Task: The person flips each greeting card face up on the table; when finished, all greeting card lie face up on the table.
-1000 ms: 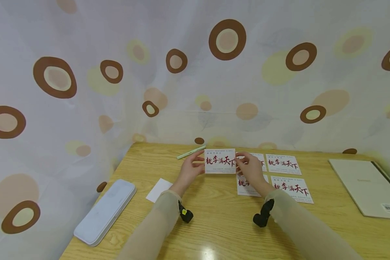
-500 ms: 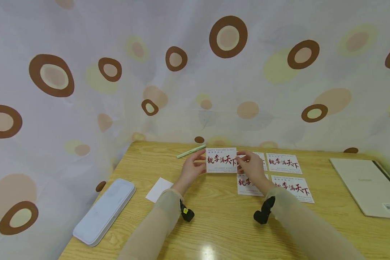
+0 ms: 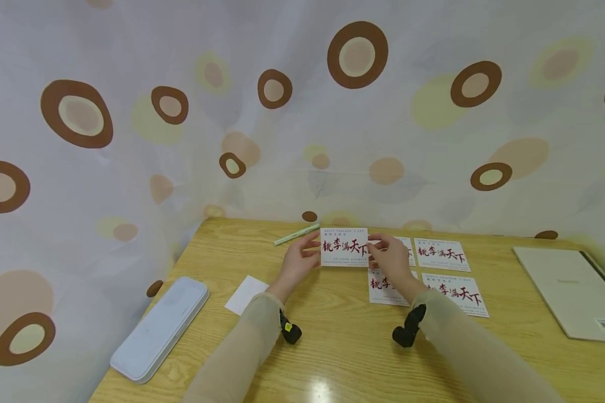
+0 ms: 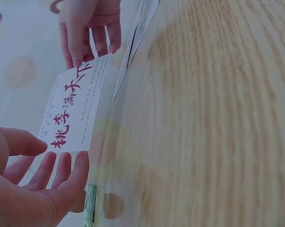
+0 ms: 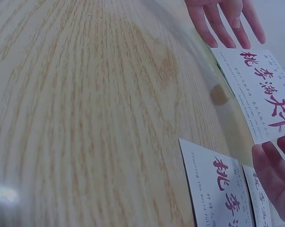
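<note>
A white greeting card [image 3: 344,247] with large red Chinese characters is held up, its printed face toward me. At its left edge my left hand [image 3: 296,263] pinches it between thumb and fingers. My right hand [image 3: 390,260] pinches the opposite edge, as the left wrist view shows with the card [image 4: 73,109] stretched between both hands. Right behind and below the right hand lie several matching cards [image 3: 441,255] in two rows, partly covered by that hand and the held card. A pale green pen [image 3: 296,234] lies behind the left hand.
Left of the left forearm is a blank white card [image 3: 246,294]. A pale blue pencil case [image 3: 160,329] lies along the table's left side. At the far right rests a cream-coloured notebook [image 3: 567,288] with a barcode label. A patterned curtain [image 3: 302,123] rises behind the wooden table [image 3: 343,347].
Both hands keep their hold on the card, which has shifted very slightly to the right. The head view has tilted a little; the things on the table stay put.
</note>
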A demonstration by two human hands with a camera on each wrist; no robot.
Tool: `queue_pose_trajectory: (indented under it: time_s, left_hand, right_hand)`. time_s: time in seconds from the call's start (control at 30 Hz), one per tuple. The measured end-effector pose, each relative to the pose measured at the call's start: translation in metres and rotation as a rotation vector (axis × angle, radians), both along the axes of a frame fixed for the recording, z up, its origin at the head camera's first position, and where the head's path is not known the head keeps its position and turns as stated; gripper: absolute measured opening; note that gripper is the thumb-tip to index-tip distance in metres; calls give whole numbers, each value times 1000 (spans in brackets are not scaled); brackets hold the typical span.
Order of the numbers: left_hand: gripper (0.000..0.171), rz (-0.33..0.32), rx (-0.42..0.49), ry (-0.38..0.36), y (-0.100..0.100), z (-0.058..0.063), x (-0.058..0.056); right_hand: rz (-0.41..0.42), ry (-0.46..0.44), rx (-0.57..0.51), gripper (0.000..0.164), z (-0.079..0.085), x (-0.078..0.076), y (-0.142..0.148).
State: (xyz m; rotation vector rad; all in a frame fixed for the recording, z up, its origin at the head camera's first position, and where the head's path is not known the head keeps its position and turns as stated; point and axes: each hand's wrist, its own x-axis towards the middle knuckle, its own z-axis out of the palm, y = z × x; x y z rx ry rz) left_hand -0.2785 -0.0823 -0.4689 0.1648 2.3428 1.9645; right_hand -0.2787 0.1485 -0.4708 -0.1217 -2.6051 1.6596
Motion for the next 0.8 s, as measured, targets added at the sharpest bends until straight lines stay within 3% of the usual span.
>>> queue_pose_trajectory:
  time_s: [0.8]
  left_hand:
    - [52,17,-70,44,9,-5,-16]
  right_hand:
    - [-15,-48,-21,38,-1,-10,4]
